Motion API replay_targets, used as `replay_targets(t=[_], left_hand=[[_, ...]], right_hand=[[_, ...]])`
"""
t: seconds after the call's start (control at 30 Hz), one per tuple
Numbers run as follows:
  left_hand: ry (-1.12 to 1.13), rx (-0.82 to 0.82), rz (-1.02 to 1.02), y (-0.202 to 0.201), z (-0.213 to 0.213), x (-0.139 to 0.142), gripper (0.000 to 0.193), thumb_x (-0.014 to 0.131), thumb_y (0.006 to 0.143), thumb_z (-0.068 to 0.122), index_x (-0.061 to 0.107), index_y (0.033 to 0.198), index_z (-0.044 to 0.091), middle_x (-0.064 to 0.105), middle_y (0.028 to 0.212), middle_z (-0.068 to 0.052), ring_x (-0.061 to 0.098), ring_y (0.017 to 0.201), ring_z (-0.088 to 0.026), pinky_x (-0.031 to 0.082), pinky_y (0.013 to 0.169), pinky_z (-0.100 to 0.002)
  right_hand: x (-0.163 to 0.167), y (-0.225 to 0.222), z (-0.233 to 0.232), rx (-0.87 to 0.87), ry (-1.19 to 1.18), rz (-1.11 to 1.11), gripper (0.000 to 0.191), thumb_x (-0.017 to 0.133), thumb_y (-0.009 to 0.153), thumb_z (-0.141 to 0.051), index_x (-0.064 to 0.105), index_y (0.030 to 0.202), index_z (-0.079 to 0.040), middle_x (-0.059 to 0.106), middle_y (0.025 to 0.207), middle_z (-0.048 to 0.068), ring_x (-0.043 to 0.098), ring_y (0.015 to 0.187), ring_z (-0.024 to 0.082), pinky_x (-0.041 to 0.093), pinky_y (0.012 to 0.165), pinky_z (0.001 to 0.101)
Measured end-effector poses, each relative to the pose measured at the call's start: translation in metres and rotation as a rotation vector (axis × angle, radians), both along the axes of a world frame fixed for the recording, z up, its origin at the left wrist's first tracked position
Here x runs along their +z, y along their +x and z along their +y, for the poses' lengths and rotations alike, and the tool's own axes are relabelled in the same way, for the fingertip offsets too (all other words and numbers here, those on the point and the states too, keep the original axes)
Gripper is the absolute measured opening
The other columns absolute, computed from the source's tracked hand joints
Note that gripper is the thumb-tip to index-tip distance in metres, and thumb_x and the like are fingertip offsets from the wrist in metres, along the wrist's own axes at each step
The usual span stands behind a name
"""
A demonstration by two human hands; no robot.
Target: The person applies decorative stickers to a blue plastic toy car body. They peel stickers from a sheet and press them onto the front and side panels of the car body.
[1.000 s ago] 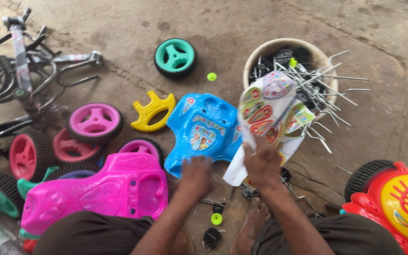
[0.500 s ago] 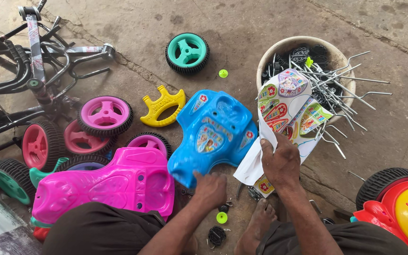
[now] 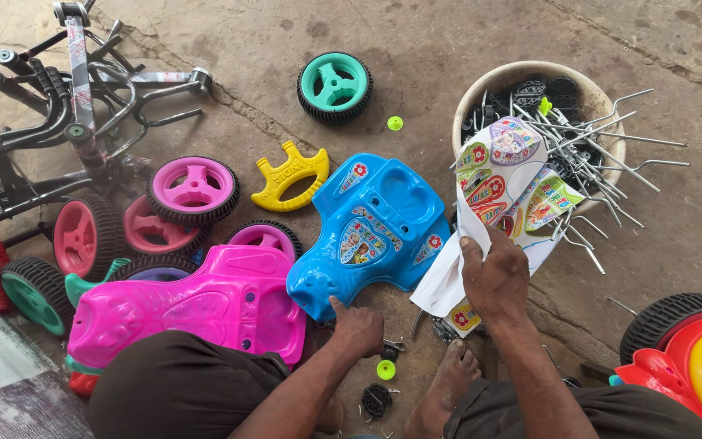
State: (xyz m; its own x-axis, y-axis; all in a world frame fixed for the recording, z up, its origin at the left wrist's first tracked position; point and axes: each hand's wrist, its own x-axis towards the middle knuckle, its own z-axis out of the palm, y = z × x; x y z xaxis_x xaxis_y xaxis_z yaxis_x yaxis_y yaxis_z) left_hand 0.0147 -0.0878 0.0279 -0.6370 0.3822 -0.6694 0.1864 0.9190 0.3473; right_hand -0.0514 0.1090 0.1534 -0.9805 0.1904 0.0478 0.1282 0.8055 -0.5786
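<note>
Right hand [image 3: 495, 276] clenched on a sticker sheet [image 3: 504, 183], held up in front of the bowl [image 3: 481, 89] of metal rods. Left hand [image 3: 357, 325] curled, thumb touching the near edge of the blue toy body [image 3: 375, 232] lying on the floor [image 3: 448, 41], beside the pink toy body [image 3: 197, 313].

A cracked concrete floor [image 3: 465, 41] carries everything: a teal wheel [image 3: 335, 85], a small lime cap [image 3: 395, 123], a yellow plastic piece [image 3: 289, 176], pink wheels [image 3: 194, 189], a blue toy body [image 3: 375, 232], a pink toy body [image 3: 197, 305], a round basin [image 3: 481, 93] of metal rods, and black metal frames [image 3: 50, 122].
</note>
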Motion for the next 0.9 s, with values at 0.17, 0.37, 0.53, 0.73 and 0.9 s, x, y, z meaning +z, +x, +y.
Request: replay_targets(t=[0.17,0.37,0.53,0.73,0.9], left_hand=[[0.028,0.029,0.002,-0.002,0.000,0.006,0.027,0.070,0.075,0.015,0.078,0.098,0.005,0.073,0.109,-0.020,0.068,0.109,-0.042,0.010,0.104,-0.092],[0.017,0.031,-0.056,-0.007,0.002,0.011,0.026,0.070,0.075,0.013,0.078,0.098,0.004,0.073,0.109,-0.020,0.068,0.110,-0.043,0.010,0.104,-0.092],[0.001,0.017,-0.071,-0.009,0.003,0.013,0.027,0.068,0.076,0.012,0.078,0.100,0.004,0.073,0.110,-0.020,0.067,0.111,-0.043,0.010,0.104,-0.092],[-0.001,0.009,-0.073,-0.008,0.003,0.015,0.028,0.069,0.077,0.014,0.078,0.102,0.004,0.072,0.113,-0.020,0.066,0.114,-0.044,0.009,0.105,-0.092],[-0.023,-0.015,-0.101,-0.010,0.004,0.018,0.029,0.070,0.075,0.012,0.078,0.103,0.005,0.072,0.113,-0.020,0.065,0.115,-0.044,0.008,0.105,-0.092]], right_hand=[[0.001,-0.001,0.000,-0.007,-0.019,-0.044,0.031,0.064,0.095,-0.018,0.070,0.113,0.007,0.073,0.099,0.026,0.074,0.091,0.037,0.056,0.085,0.0476],[0.001,-0.002,0.001,0.000,0.008,-0.034,0.033,0.065,0.095,-0.018,0.069,0.115,0.008,0.072,0.099,0.027,0.073,0.092,0.038,0.056,0.086,0.0479],[0.002,-0.002,0.002,-0.010,0.011,-0.047,0.034,0.065,0.095,-0.019,0.070,0.115,0.008,0.073,0.099,0.027,0.073,0.092,0.038,0.056,0.086,0.0478],[0.004,-0.002,0.003,-0.015,0.009,-0.051,0.033,0.064,0.096,-0.018,0.069,0.116,0.007,0.073,0.100,0.026,0.074,0.092,0.036,0.056,0.086,0.0470],[0.005,-0.003,0.004,-0.023,0.006,-0.065,0.033,0.064,0.096,-0.018,0.069,0.117,0.008,0.073,0.098,0.026,0.075,0.090,0.035,0.057,0.085,0.0464]])
